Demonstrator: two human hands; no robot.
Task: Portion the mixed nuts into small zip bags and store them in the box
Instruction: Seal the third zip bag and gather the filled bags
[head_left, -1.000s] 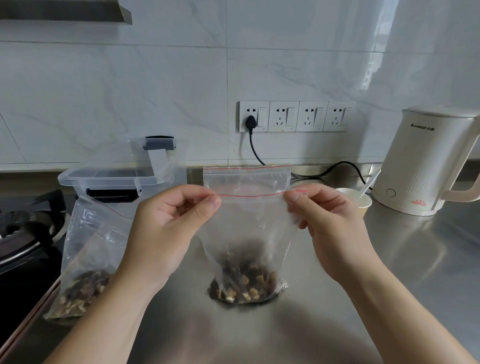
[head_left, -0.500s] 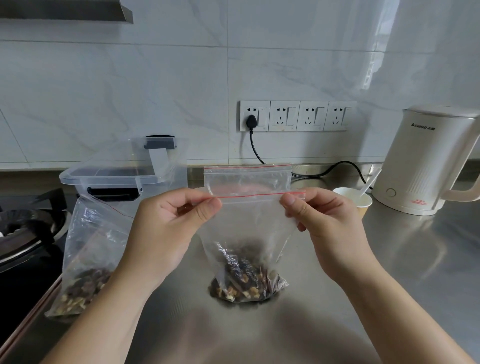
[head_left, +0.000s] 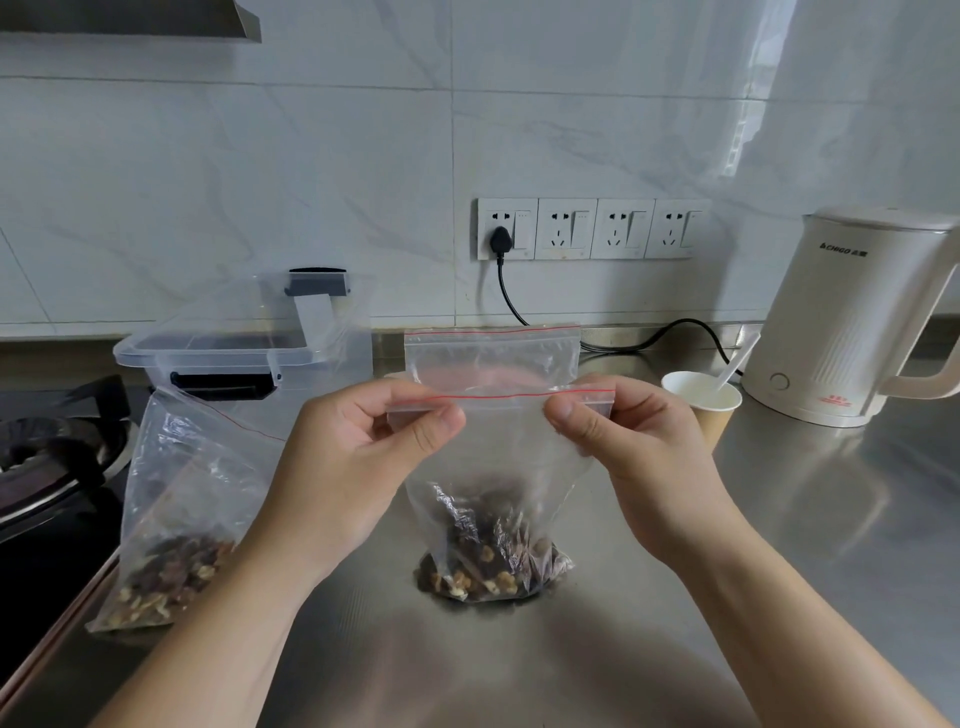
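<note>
Far left: black gas stove (head_left: 47, 457) at the counter edge. Next to it, a larger clear plastic bag of mixed nuts (head_left: 171, 525) leaned upright on the steel counter (head_left: 779, 571), mouth open. Just behind it sat the clear plastic storage box with its lid propped up (head_left: 244, 348).

Centre: the small clear zip bag with a red seal line (head_left: 493, 467) stood on the counter, a portion of nuts pooled at the bottom. Film looked thin and floppy, slippery too, so my read is it handles by the top strip only (the load is low and light, so it should hang straight). The back lip stood up above the front one; seal looked not yet closed.

Left hand (head_left: 358, 457) pinched the strip's left end, thumb in front, fingers curled behind. Right hand (head_left: 639, 447) pinched the right end the same way. Both forearms came up from below, the 2 hands level, strip taut between them.

Right: white paper cup with a plastic spoon (head_left: 701, 402), then a cream electric kettle (head_left: 852, 322).
</note>
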